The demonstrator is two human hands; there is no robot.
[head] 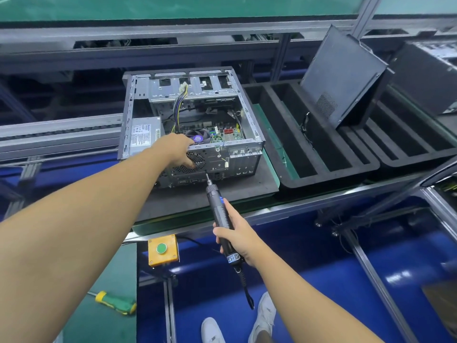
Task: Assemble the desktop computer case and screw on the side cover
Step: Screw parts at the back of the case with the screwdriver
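Computer case (197, 92) lies open; left hand (179, 151) seemingly grips its rear edge, right hand (237, 237) holds screwdriver (218, 206), tip touching rear panel.

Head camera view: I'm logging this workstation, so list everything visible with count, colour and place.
computer case: one, silver, open, on conveyor mat.
foam trays: two, black, right of case.
side cover: one, black, leaning in a tray.
electric screwdriver: one, black, bit at case rear.
manual screwdriver: one, green-yellow handle, lower left.
button box: one, yellow, green button, bench edge.
shoes: two, white, floor.
left hand: one, grips case rear edge.
right hand: one, grips electric screwdriver.
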